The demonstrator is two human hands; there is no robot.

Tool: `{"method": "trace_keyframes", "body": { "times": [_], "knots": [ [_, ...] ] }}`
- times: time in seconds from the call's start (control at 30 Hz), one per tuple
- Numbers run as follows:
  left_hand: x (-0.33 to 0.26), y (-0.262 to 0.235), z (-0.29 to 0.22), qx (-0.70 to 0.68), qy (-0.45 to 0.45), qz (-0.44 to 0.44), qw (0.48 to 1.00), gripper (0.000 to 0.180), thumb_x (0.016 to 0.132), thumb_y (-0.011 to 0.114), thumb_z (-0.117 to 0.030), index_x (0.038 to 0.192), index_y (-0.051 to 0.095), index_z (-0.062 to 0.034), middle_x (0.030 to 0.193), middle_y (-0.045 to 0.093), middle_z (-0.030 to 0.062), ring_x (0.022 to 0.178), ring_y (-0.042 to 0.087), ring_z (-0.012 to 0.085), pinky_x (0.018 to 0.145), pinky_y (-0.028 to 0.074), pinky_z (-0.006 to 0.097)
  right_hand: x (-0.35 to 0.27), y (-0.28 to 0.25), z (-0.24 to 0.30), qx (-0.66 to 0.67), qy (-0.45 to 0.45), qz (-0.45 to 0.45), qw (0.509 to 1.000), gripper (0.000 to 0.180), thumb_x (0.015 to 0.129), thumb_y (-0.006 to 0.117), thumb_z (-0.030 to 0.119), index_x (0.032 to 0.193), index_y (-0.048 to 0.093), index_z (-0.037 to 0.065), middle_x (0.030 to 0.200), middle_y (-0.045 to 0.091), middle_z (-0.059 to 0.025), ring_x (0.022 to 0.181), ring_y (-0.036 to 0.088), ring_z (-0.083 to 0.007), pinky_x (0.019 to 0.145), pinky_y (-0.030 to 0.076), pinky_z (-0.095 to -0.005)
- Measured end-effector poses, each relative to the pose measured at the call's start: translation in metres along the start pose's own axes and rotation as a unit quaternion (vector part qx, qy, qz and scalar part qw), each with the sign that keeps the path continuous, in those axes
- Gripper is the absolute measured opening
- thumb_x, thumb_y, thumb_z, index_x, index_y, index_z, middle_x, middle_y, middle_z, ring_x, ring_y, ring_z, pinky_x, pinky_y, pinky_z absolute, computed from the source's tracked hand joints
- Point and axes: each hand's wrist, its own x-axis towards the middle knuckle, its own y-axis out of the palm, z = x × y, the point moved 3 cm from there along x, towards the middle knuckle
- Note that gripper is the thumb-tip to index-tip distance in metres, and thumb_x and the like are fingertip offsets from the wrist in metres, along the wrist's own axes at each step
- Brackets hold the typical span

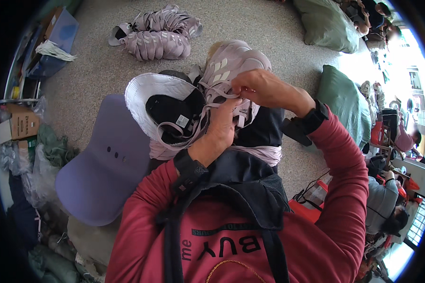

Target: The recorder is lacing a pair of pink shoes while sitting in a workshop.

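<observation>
Across my lap lies a pale mauve sneaker upper (224, 70) with white stripes on its side and a lace partly threaded along its front. My left hand (220, 125) is closed on the edge of this upper near the eyelets. The fingers of my right hand (259, 89) pinch the mauve shoelace (222, 92) just above the left fingertips. To the left of my left hand, a second upper (139, 96) shows its white inner side and black lining, with a loop of lace hanging over it. My fingertips hide part of the eyelets.
Bundled mauve uppers (158, 45) lie on the speckled floor ahead. A purple chair (113, 160) stands at my left, beyond it a cardboard box (23, 122) and a blue bin (63, 33). Green sacks (340, 101) are at the right. Other people sit farther right.
</observation>
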Motion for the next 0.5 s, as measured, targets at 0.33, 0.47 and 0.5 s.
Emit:
{"method": "trace_keyframes", "body": {
  "times": [0.33, 0.47, 0.5],
  "knots": [
    [0.007, -0.011, 0.004, 0.012, 0.017, -0.010, 1.000, 0.034, 0.087, 0.071, -0.011, 0.119, 0.061, -0.0050, 0.112, 0.066, 0.0048, 0.107, 0.063, 0.0173, 0.096, 0.049, 0.033, 0.007, 0.006, -0.003, 0.017, -0.020, 0.005, 1.000, 0.005, 0.081, 0.062, 0.003, 0.080, 0.058, 0.000, 0.081, 0.063, -0.0152, 0.083, 0.065, -0.0361, 0.072, 0.050, -0.0443],
    [0.001, -0.002, 0.001, 0.016, 0.045, 0.016, 0.999, 0.033, 0.087, 0.071, -0.011, 0.118, 0.062, -0.0043, 0.113, 0.066, 0.0054, 0.107, 0.064, 0.0179, 0.097, 0.049, 0.034, 0.006, 0.008, -0.003, -0.062, -0.056, -0.015, 0.996, 0.005, 0.081, 0.062, 0.004, 0.083, 0.060, 0.000, 0.080, 0.063, -0.0170, 0.083, 0.066, -0.0376, 0.071, 0.050, -0.0451],
    [0.001, -0.002, 0.001, 0.012, 0.040, 0.005, 0.999, 0.033, 0.087, 0.071, -0.010, 0.118, 0.062, -0.0039, 0.114, 0.067, 0.0056, 0.107, 0.064, 0.0180, 0.097, 0.049, 0.034, 0.008, 0.008, -0.003, -0.077, -0.063, -0.015, 0.995, 0.006, 0.081, 0.063, 0.004, 0.083, 0.062, -0.001, 0.079, 0.064, -0.0185, 0.083, 0.067, -0.0383, 0.071, 0.051, -0.0459]
  ]
}}
